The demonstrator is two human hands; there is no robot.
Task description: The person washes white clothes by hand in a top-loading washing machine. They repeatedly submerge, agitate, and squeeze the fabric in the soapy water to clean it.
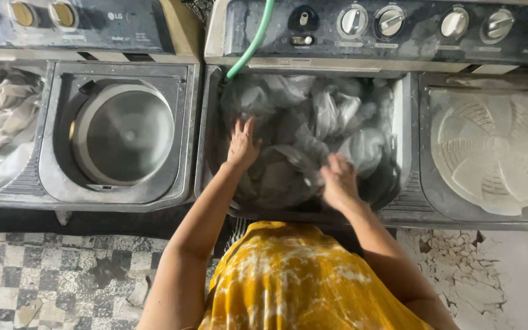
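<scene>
Both my arms reach into the open wash tub (210, 153) of a twin-tub washing machine. The tub is full of wet grey and white laundry (304, 122). My left hand (241, 146) lies flat on the cloth at the tub's left side, fingers spread. My right hand (338, 181) is blurred and curled over a dark grey piece of cloth near the tub's front edge; whether it grips the cloth I cannot tell. A green hose (250, 43) hangs into the tub's back left corner.
The spin tub with a white slotted lid (496, 146) sits right of the wash tub. A second machine on the left has an empty steel spin drum (123, 131) and a tub of pale laundry (1, 122). Control knobs (392, 21) line the back. Checkered floor (44, 275) lies below.
</scene>
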